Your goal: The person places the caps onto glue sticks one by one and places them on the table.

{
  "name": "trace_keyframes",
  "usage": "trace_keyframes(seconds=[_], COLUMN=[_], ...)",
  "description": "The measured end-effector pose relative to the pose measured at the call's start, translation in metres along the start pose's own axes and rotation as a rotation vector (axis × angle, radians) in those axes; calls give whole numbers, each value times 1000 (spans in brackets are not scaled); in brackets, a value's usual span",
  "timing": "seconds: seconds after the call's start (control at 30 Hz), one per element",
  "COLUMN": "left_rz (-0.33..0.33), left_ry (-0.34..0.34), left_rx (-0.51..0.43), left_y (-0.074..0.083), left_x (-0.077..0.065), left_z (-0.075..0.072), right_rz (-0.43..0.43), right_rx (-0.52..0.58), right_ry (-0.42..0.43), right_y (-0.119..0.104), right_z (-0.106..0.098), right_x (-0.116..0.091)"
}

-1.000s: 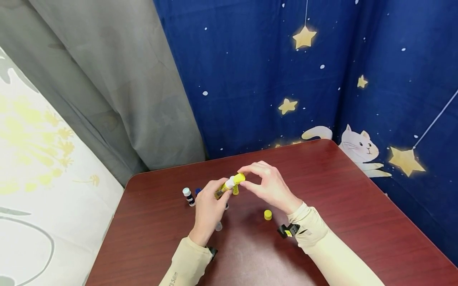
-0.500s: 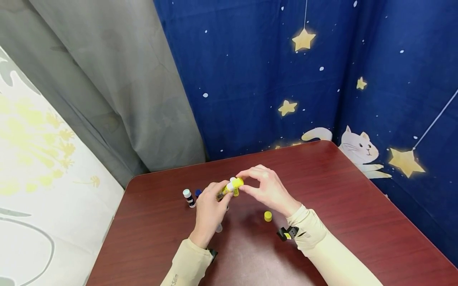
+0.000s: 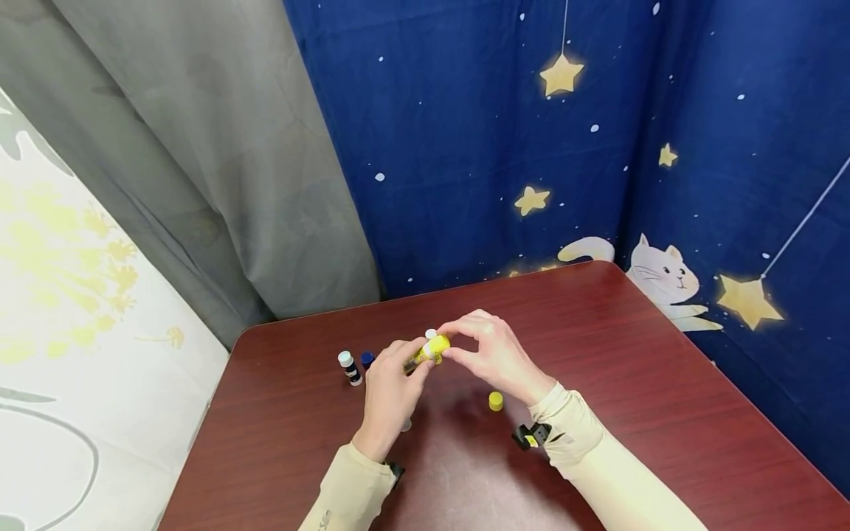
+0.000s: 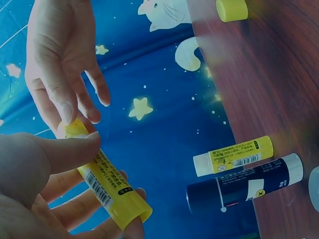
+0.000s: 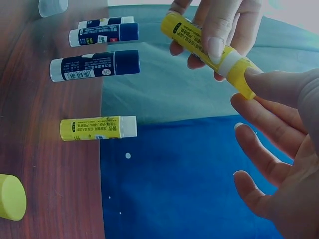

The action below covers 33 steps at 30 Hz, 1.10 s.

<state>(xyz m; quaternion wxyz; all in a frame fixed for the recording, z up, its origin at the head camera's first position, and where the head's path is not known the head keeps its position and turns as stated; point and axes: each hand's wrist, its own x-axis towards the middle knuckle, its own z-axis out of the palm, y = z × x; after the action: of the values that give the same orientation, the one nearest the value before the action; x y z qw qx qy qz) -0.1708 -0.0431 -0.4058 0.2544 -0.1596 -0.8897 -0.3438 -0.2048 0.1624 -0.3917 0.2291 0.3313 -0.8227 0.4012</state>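
My left hand (image 3: 392, 387) grips a yellow glue stick (image 5: 187, 32) around its body, tilted above the table. My right hand (image 3: 494, 354) pinches the yellow cap (image 5: 241, 74) at the upper end of that stick between thumb and index finger, its other fingers spread. In the right wrist view a white collar (image 5: 230, 62) shows between cap and body. A second yellow glue stick (image 5: 94, 128) with a bare white top stands on the table just behind the hands. A loose yellow cap (image 3: 495, 401) lies near my right wrist.
Several navy glue sticks (image 5: 94, 64) stand upright on the dark red table (image 3: 285, 428), partly hidden by my left hand in the head view. Beside my left wrist is a small translucent piece (image 3: 406, 425). Curtains (image 3: 465, 147) hang behind the table.
The cap in my right hand has moved closer to the stick's body, and less white shows between them. Both hands have dipped slightly.
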Motion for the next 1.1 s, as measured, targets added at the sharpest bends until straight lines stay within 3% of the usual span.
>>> trace_keyframes(seconds=[0.6, 1.1], left_rz=[-4, -44], left_ry=[-8, -24], left_rx=[48, 32], left_y=[7, 4], left_x=[-6, -7], left_z=[-1, -3], right_rz=[-38, -9], right_rx=[-77, -53], right_ry=[-30, -25], right_y=[0, 3], right_z=[4, -6], right_x=[-5, -8])
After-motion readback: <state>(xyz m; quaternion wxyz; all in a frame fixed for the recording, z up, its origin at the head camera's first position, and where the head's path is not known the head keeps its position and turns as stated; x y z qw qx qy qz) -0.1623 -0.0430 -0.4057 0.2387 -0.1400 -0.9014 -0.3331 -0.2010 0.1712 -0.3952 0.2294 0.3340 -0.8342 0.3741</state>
